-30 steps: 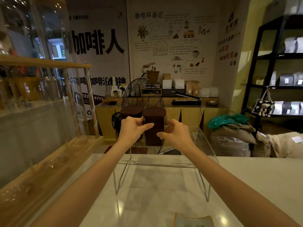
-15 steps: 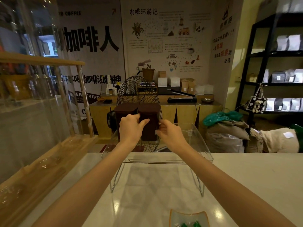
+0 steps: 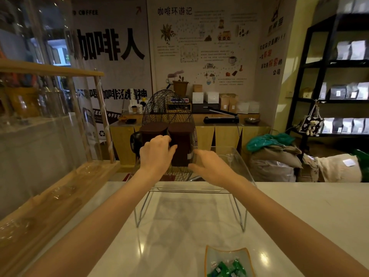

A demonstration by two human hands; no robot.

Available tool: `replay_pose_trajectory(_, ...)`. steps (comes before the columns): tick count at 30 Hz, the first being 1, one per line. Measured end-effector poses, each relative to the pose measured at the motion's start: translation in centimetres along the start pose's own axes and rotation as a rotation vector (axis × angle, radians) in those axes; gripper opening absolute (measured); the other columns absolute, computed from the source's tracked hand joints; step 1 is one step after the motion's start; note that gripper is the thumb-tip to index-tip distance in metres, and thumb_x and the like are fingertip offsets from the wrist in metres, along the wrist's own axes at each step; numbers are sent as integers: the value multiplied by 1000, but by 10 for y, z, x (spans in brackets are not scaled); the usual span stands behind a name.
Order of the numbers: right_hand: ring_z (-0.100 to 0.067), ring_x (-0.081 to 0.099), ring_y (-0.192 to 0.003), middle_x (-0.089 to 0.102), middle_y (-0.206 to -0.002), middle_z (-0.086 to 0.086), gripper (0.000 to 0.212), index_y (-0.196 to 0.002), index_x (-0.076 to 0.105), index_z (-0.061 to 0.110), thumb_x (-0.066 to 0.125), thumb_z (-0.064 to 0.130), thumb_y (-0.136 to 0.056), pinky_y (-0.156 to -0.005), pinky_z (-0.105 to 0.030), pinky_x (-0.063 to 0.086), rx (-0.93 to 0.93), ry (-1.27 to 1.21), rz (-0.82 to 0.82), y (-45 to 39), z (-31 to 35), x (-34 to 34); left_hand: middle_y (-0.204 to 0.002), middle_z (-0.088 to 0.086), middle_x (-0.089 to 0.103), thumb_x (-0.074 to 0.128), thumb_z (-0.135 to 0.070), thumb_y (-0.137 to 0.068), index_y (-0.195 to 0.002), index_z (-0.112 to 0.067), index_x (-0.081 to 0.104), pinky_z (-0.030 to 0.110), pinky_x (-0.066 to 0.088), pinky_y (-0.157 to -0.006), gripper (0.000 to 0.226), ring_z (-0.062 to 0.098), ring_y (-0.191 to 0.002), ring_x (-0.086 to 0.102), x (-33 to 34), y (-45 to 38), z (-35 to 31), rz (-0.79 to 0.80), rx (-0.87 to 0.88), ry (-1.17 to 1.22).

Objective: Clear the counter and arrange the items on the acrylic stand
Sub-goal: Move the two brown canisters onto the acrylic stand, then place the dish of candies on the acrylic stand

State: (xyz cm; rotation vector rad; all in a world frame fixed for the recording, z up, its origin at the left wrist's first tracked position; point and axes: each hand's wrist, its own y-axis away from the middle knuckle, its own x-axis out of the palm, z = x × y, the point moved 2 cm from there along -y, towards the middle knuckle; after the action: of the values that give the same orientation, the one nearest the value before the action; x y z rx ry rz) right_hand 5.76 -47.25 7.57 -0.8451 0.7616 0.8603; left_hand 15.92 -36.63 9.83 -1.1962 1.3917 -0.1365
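Two brown canisters crowd stand left; right half free; candy dish nr front, prob. clear.

The white counter carries an acrylic stand and a dish of seemingly wrapped candies.

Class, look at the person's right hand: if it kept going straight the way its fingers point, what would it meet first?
Most likely the right-hand brown canister on the acrylic stand; the right hand points up-left at its lower side, though depth is unclear.
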Motion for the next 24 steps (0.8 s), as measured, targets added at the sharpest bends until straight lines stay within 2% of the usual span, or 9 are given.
replay_pose_trajectory(3,-24,28,-138,40,-145,-5,53,-139,34,19,42,42,-91,-114,-42,26,-67,271,60,33,0,-4,-118,7,63,50,-38,-87,-116,-11,57,40,51,-74,40,27,-103,61,-5,9,-5,56,59,-35)
replay_pose_trajectory(5,-19,12,-144,27,-154,-1,61,-143,25,20,35,50,-91,-117,-38,14,-117,367,93,64,4,-9,-126,7,58,46,-40,-88,-125,-12,48,38,51,-78,46,24,-113,55,-9,17,-10,96,110,-67)
replay_pose_trajectory(9,-12,-2,-145,9,-158,4,74,-145,15,26,14,65,-82,-115,-31,-1,-152,420,173,122,3,-12,-142,8,43,40,-43,-90,-137,-15,32,37,44,-97,56,22,-132,37,-19,41,-20,181,188,-88)
replay_pose_trajectory(10,-11,-1,-145,11,-158,4,74,-145,17,27,12,66,-82,-114,-30,0,-180,462,146,134,1,-11,-146,8,39,38,-44,-90,-139,-17,30,37,39,-102,57,22,-135,32,-22,49,-23,201,210,-88)
replay_pose_trajectory(13,-14,21,-140,40,-147,2,61,-136,40,26,18,61,-90,-116,-30,16,-212,649,88,166,-7,-6,-154,2,23,27,-54,-89,-142,-23,21,35,22,-113,62,19,-142,17,-30,81,-28,293,290,-62)
replay_pose_trajectory(17,-12,37,-134,49,-141,3,56,-132,45,26,23,57,-91,-113,-28,25,-159,622,143,198,-17,-1,-156,-8,5,10,-61,-80,-142,-32,9,26,2,-113,68,9,-143,1,-31,134,-31,474,375,6)
replay_pose_trajectory(18,-10,32,-136,44,-144,3,57,-135,41,25,22,57,-91,-111,-28,22,-145,600,161,203,-19,1,-156,-10,4,10,-61,-80,-142,-33,8,25,-1,-112,69,8,-143,0,-30,146,-32,514,389,26)
replay_pose_trajectory(21,-5,0,-143,8,-157,8,66,-145,13,27,24,58,-88,-111,-21,-3,-88,393,253,208,-28,8,-156,-12,6,5,-68,-72,-143,-33,10,20,-1,-110,79,6,-142,2,-24,176,-31,646,345,132)
replay_pose_trajectory(24,-10,8,-143,9,-158,4,69,-146,9,25,36,53,-88,-115,-23,8,55,219,339,209,-37,12,-151,-8,23,2,-79,-62,-142,-27,16,20,16,-110,96,7,-137,20,-17,200,-32,758,203,260)
